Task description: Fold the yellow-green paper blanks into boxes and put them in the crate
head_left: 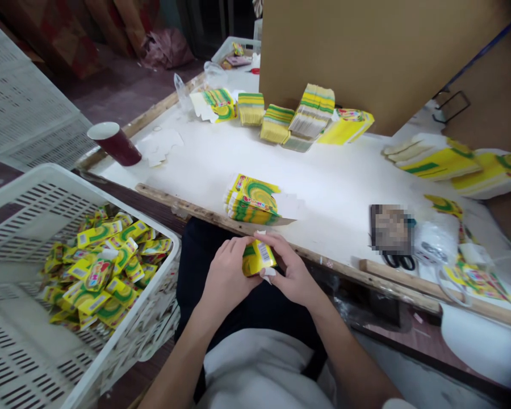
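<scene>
Between my hands, over my lap at the table's front edge, is a small yellow-and-green crayon box [262,255] with a barcode on one face. My left hand [229,268] wraps its left side, fingers closed on it. On the opposite side my right hand [293,271] grips the box by its white end flaps, which stick out. Just beyond, a stack of flat printed box blanks [255,200] lies on the white table. To my left, a white plastic crate [53,170] holds a heap of folded yellow boxes [102,272].
Several bundles of flat cartons [276,122] stand at the back against a large cardboard sheet [344,51]. A maroon cup [118,145] leans at the table's left edge. On the right lie black-handled scissors [398,261], a plastic bag [436,238] and more carton stacks [434,159].
</scene>
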Demonstrator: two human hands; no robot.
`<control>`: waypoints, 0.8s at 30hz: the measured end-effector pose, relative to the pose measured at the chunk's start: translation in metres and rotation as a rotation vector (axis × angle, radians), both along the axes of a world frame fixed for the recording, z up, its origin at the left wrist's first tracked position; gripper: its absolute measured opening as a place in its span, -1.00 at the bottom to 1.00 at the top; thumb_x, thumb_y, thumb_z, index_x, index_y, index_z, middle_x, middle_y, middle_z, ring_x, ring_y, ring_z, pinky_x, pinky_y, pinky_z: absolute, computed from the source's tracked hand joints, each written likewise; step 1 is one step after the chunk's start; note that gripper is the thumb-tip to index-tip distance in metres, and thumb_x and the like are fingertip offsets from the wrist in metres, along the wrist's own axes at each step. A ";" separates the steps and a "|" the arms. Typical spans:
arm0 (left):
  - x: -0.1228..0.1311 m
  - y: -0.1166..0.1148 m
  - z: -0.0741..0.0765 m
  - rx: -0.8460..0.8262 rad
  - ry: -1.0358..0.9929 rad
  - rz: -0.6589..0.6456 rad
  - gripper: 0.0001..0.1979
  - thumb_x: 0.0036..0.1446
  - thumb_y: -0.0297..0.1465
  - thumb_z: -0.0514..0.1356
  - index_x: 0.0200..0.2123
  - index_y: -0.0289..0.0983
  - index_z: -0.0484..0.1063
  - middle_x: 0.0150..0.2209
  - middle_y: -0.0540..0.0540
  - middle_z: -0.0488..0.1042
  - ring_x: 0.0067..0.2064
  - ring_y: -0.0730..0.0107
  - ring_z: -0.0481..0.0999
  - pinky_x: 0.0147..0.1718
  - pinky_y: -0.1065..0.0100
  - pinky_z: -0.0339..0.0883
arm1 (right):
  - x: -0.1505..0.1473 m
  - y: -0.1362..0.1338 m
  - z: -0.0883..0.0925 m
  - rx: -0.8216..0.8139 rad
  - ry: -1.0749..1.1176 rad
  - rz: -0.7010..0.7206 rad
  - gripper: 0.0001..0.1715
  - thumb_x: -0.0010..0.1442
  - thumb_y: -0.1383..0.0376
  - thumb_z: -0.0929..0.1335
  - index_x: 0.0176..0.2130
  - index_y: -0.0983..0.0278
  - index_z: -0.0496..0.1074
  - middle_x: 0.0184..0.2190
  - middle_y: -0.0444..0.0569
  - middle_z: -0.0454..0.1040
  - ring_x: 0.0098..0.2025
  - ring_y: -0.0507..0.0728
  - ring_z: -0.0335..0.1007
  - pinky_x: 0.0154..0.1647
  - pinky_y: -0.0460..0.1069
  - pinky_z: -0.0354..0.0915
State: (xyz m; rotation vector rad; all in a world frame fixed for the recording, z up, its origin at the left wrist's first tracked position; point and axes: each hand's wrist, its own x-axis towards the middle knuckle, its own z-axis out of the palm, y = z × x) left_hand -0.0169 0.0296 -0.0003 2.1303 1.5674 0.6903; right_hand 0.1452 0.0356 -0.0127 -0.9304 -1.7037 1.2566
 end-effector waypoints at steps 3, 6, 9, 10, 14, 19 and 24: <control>0.000 0.000 0.000 0.017 -0.005 0.002 -0.52 -0.14 -0.46 0.24 -0.08 -0.27 0.23 -0.15 -0.13 0.42 -0.11 0.17 0.39 -0.09 0.14 0.29 | 0.000 -0.002 -0.001 -0.035 0.011 0.024 -0.39 0.17 0.28 0.31 0.19 0.13 0.15 0.21 0.04 0.12 0.26 0.22 0.03 0.22 0.13 0.09; 0.002 -0.002 -0.001 0.074 -0.015 0.050 -0.55 -0.14 -0.51 0.21 -0.10 -0.26 0.26 -0.18 -0.14 0.44 -0.15 0.18 0.40 -0.11 0.17 0.31 | -0.005 -0.007 0.000 0.033 -0.072 -0.025 -0.32 0.16 0.32 0.32 0.23 0.14 0.08 0.25 0.03 0.08 0.31 0.21 -0.09 0.30 0.18 -0.08; 0.006 -0.003 -0.001 0.089 -0.039 0.069 -0.57 -0.13 -0.54 0.18 -0.10 -0.29 0.28 -0.18 -0.15 0.45 -0.16 0.19 0.41 -0.11 0.18 0.31 | -0.009 -0.009 0.002 0.070 -0.085 -0.070 -0.29 0.15 0.35 0.31 0.24 0.17 0.04 0.25 0.05 0.06 0.31 0.19 -0.12 0.31 0.17 -0.13; 0.006 -0.003 -0.001 0.069 -0.050 0.061 -0.56 -0.13 -0.53 0.18 -0.09 -0.30 0.28 -0.18 -0.16 0.45 -0.14 0.18 0.41 -0.11 0.17 0.30 | -0.009 -0.008 0.002 0.067 -0.078 -0.070 -0.29 0.14 0.35 0.32 0.23 0.17 0.06 0.24 0.05 0.07 0.31 0.18 -0.11 0.31 0.15 -0.12; 0.003 -0.002 0.000 -0.126 -0.187 0.037 -0.49 -0.15 -0.47 0.25 -0.05 -0.28 0.27 -0.12 -0.15 0.42 -0.08 0.18 0.41 -0.07 0.16 0.31 | -0.005 -0.004 -0.001 0.005 0.006 -0.014 -0.31 0.16 0.27 0.32 0.23 0.19 0.09 0.20 0.06 0.11 0.26 0.18 0.01 0.26 0.10 0.00; -0.002 -0.001 -0.002 -0.399 -0.455 0.001 -0.41 -0.20 -0.49 0.28 -0.01 -0.24 0.27 -0.07 -0.12 0.42 -0.08 0.23 0.46 -0.11 0.22 0.36 | -0.002 -0.008 -0.001 0.034 -0.042 -0.072 -0.37 0.16 0.20 0.32 0.20 0.17 0.16 0.18 0.06 0.15 0.24 0.21 0.03 0.23 0.12 0.05; 0.001 -0.003 0.000 -0.650 -0.718 -0.081 -0.44 -0.21 -0.42 0.34 -0.06 -0.27 0.31 -0.14 -0.10 0.48 -0.12 0.24 0.48 -0.16 0.27 0.37 | -0.002 -0.011 0.007 0.169 -0.121 -0.207 -0.57 0.09 0.18 0.37 -0.02 0.17 0.42 0.01 0.06 0.33 0.11 0.25 0.19 0.13 0.15 0.15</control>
